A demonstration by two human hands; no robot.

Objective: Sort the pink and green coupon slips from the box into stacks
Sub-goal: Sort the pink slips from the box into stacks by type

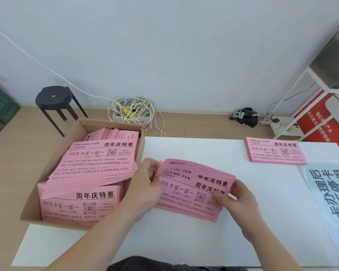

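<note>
Both the left hand (145,184) and right hand (237,200) hold the bundle (196,190) by its ends, each grip pinching paper, probably to square it. A stack (274,151) lies far right.

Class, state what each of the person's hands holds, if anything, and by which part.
Both hands hold one bundle of pink slips: the left hand pinches its left end, and the right hand grips its right end.

Loose pink slips (98,165) fill the cardboard box (53,163) at left. A fanned pink bundle (196,190) is held centrally; a squared pink stack (275,151) lies far right
</note>
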